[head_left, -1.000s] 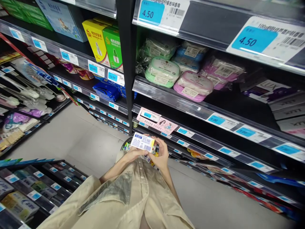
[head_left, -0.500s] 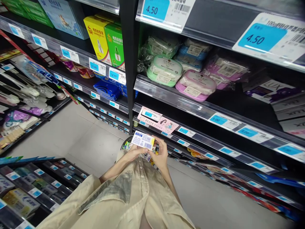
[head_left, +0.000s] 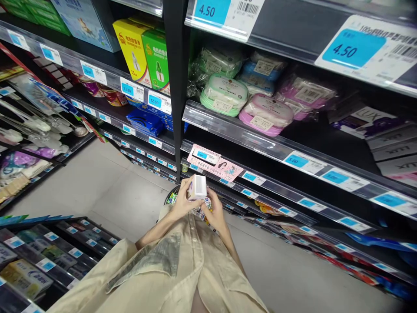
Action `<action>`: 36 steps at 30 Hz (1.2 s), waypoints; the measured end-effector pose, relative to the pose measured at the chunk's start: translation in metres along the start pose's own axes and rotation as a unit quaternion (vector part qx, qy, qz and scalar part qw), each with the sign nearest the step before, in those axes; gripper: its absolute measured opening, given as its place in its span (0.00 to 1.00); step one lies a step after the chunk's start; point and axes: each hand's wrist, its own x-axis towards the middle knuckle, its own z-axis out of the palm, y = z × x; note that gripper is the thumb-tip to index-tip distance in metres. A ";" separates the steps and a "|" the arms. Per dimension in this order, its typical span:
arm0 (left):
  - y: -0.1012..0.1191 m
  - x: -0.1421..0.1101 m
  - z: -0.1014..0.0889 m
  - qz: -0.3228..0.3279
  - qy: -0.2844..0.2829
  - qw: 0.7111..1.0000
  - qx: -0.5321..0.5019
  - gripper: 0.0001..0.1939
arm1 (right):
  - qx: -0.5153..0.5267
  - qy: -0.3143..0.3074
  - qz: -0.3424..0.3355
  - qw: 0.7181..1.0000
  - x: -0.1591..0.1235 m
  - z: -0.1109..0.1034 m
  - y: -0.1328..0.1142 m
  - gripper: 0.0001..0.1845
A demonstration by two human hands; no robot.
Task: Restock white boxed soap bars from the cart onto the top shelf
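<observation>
A small white box, probably boxed soap, is held in front of my chest with its end face and printing turned up; the print is too small to read. My left hand is closed around its left side, fingers behind and thumb along the lower edge. At its right edge is my right hand, fingers curled against the box and thumb below. Under my hands a dark basket with colourful packets is partly hidden by the hands and my beige shirt.
Shelves ahead carry green and pink soap cases, LUX boxes and a yellow mosquito-liquid box. Price-tagged shelf edges jut towards me. A low shelf unit stands at left, with grey floor between.
The box has been turned from its broad printed face to a narrow end. My left hand has shifted up around its side, and my right hand has moved slightly lower and left.
</observation>
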 end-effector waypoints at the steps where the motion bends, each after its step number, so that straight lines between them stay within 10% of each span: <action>1: -0.001 0.001 -0.001 0.039 0.008 0.998 0.048 0.42 | 0.010 -0.009 0.010 1.000 -0.001 0.000 0.001 0.29; 13: 0.004 0.002 -0.004 0.225 0.064 0.948 0.216 0.39 | 0.132 0.126 0.114 0.977 0.002 0.002 -0.002 0.31; 27: -0.005 0.009 -0.010 0.295 0.038 0.918 0.263 0.30 | 0.161 0.201 0.157 0.953 -0.003 0.002 0.025 0.35; 36: -0.034 0.023 -0.025 0.369 -0.050 0.890 0.262 0.24 | -0.052 0.022 0.134 0.989 0.011 -0.052 -0.009 0.34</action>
